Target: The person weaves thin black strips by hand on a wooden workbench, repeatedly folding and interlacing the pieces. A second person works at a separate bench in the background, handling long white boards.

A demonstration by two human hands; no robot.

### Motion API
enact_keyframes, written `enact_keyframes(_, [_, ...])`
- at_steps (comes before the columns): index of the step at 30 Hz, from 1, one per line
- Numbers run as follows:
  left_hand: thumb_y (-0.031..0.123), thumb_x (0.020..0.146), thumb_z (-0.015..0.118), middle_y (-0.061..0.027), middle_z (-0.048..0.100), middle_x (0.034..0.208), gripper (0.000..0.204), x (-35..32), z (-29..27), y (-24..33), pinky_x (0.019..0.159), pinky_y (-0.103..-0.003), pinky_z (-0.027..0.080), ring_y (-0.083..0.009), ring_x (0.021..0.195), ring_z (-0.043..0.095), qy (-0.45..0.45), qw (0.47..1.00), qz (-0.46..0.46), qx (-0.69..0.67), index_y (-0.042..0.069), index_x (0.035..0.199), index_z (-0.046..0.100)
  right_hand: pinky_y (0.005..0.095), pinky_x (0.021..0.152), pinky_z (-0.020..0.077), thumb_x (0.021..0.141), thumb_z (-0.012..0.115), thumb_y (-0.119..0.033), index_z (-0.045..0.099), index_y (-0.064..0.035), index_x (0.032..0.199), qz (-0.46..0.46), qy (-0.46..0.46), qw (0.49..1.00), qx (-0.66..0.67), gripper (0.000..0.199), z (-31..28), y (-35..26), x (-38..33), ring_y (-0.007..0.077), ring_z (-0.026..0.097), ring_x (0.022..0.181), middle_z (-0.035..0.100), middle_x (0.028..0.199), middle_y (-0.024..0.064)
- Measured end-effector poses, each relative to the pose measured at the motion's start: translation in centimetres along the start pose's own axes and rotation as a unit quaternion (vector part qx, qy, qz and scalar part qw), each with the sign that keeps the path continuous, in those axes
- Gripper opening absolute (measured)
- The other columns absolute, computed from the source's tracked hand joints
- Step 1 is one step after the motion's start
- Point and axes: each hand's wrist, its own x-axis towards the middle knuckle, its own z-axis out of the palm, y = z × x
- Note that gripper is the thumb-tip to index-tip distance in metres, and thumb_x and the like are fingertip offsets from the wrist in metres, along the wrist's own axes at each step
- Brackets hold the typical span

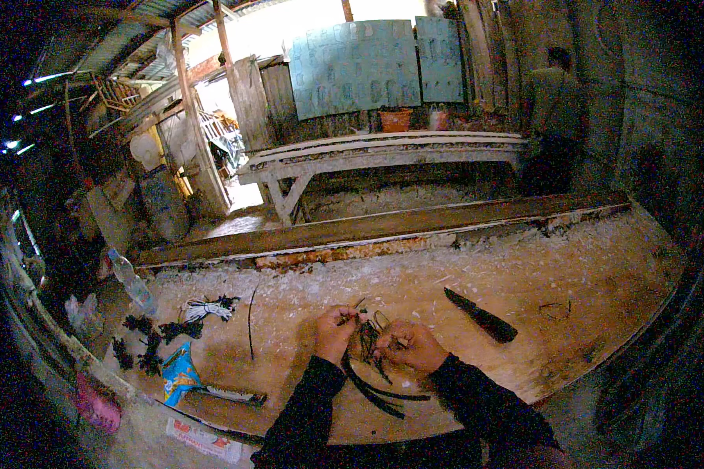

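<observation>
Dark strips [370, 344] hang pinched between fingers of left hand [335, 332] and right hand [416, 346].

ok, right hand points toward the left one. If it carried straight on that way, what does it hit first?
Probably the dark strands bunched between the hands, then the left hand just past them. The right hand already touches those strands; depth is hard to judge.
</observation>
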Motion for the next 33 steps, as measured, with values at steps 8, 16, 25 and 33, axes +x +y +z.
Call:
enact_keyframes(8, [0.001, 0.069, 0.059, -0.0025, 0.056, 0.075, 0.009, 0.9, 0.4, -0.9, 0.065, -0.022, 0.043, -0.0109, 0.069, 0.053, -0.107, 0.992, 0.065, -0.031, 0.003, 0.077, 0.055, 0.0243, 0.066, 0.0411, 0.067, 0.058, 0.001, 0.049, -0.0037, 0.069, 0.032, 0.155, 0.984, 0.079, 0.01, -0.7, 1.8, 0.8, 0.0104, 0.048, 0.07, 0.05, 0.071, 0.0018])
enact_keyframes(16, [0.01, 0.071, 0.061, 0.0008, 0.05, 0.073, 0.014, -0.5, 1.3, -0.6, 0.066, -0.022, 0.039, -0.0084, 0.071, 0.047, -0.423, 0.901, 0.089, -0.034, 0.004, 0.079, 0.052, 0.0219, 0.064, 0.0379, 0.067, 0.057, 0.003, 0.047, -0.0041, 0.071, -0.054, 0.306, 0.946, -0.09, 0.014, -1.8, 4.1, 1.4, 0.0103, 0.045, 0.068, 0.046, 0.069, 0.0009])
enact_keyframes(25, [0.016, 0.071, 0.062, 0.0022, 0.045, 0.069, 0.017, 0.1, 0.7, -1.8, 0.059, -0.021, 0.036, -0.0062, 0.065, 0.042, -0.348, 0.935, 0.049, -0.041, 0.005, 0.074, 0.049, 0.0283, 0.073, 0.0391, 0.065, 0.057, 0.005, 0.055, -0.009, 0.086, -0.089, 0.323, 0.921, -0.201, 0.025, -1.4, 2.4, 1.5, 0.0192, 0.046, 0.084, 0.046, 0.086, 0.007])
enact_keyframes(33, [0.013, 0.067, 0.064, 0.0016, 0.047, 0.062, 0.017, 0.6, 0.5, -0.4, 0.052, -0.022, 0.036, -0.0072, 0.058, 0.042, -0.026, 0.995, 0.081, 0.051, 0.006, 0.066, 0.048, 0.0297, 0.078, 0.0384, 0.065, 0.061, 0.0, 0.061, -0.0087, 0.08, -0.064, 0.264, 0.948, -0.165, 0.018, -1.2, 2.0, 1.3, 0.0214, 0.045, 0.09, 0.047, 0.089, 0.0068])
